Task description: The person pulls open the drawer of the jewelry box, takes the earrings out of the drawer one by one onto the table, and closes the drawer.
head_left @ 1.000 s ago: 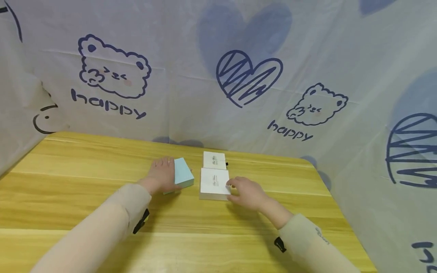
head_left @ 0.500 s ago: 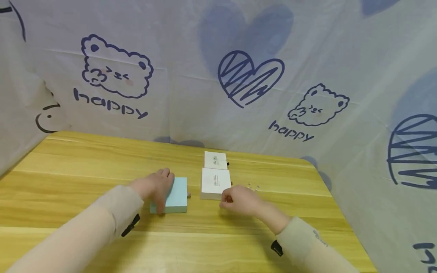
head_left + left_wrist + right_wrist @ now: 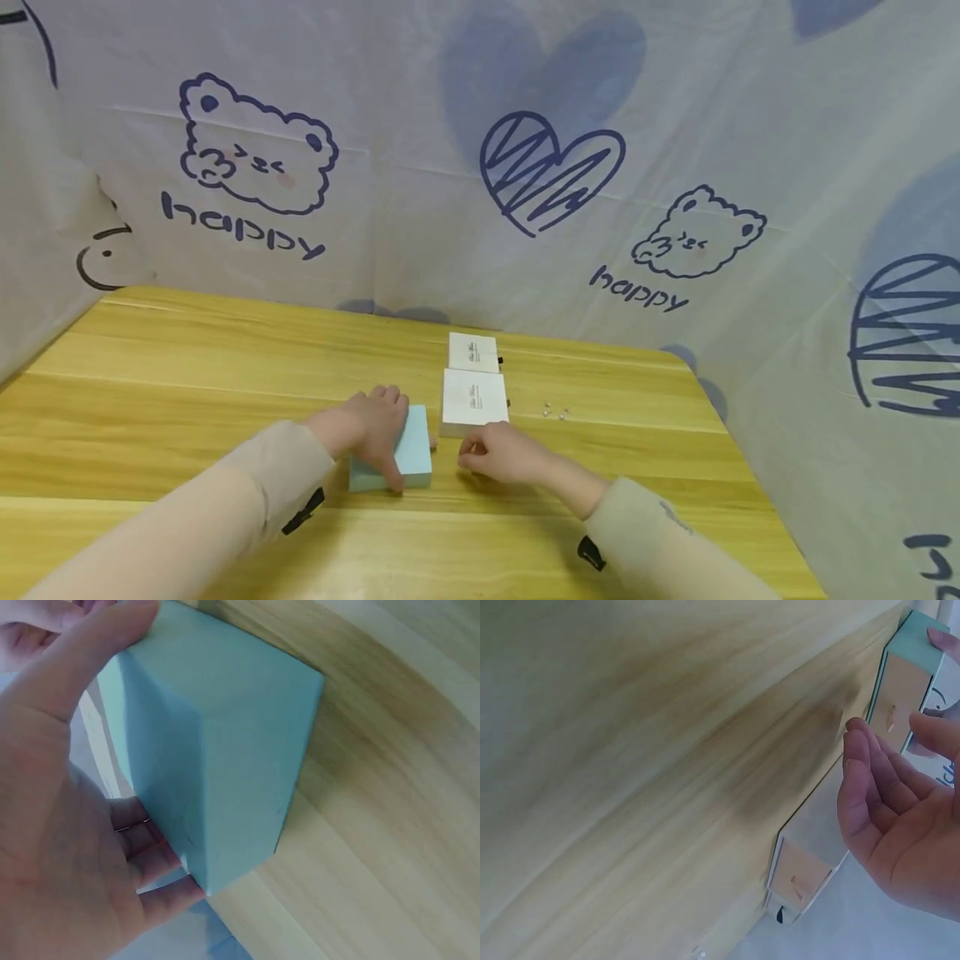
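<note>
A light blue drawer box (image 3: 414, 446) lies on the table, its pinkish drawer front and small ribbon tab (image 3: 891, 718) facing right. My left hand (image 3: 375, 429) grips this box from above, thumb on the near side and fingers over the far side, as the left wrist view (image 3: 67, 817) also bears out. Just right of the tab is my right hand (image 3: 501, 452), fingers loosely bent and thumb apart, with nothing seen between them. Close behind that hand stands a white drawer box (image 3: 474, 397) with printed lettering, also with a pinkish front in the right wrist view.
A smaller white box (image 3: 472, 352) with a black tab adjoins the first white box at the back. Several tiny shiny beads (image 3: 555, 412) lie on the wooden table (image 3: 187, 375) to the right. A patterned cloth (image 3: 420, 208) hangs behind the table.
My left hand has brought the blue box nearer and turned it, then shifted it rightward. My right hand has left the white box's right side and moved left and nearer, towards the blue box.
</note>
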`<state>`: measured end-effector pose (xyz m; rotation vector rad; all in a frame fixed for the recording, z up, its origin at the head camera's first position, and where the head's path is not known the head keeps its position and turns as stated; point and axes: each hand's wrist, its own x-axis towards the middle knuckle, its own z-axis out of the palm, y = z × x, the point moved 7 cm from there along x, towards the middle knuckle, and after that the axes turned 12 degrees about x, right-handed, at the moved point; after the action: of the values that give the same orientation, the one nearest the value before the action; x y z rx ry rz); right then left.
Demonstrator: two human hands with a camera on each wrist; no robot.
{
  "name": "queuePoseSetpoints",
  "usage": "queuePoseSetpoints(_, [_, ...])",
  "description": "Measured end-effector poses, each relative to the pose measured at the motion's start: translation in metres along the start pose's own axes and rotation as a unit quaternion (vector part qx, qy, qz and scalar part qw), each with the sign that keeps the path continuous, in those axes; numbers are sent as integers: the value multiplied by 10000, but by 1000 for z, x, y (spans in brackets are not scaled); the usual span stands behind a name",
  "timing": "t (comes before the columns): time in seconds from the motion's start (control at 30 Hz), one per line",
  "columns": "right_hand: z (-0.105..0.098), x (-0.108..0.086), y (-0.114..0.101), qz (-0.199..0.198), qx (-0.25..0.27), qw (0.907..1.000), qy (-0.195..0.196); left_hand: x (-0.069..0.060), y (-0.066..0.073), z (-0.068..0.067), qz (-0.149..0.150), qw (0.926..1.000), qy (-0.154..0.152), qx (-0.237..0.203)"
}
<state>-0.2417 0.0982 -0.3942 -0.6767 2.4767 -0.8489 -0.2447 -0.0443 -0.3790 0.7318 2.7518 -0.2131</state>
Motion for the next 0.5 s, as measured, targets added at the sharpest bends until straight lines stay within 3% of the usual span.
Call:
queuePoseSetpoints(0.13, [1,6,-1,60,175,9998,-48,0,6,-1,84,9998,-152,102])
queuePoseSetpoints(0.5, [6,17,-2,79,556,9984,-60,1,13,-3,100,9996,-119,239])
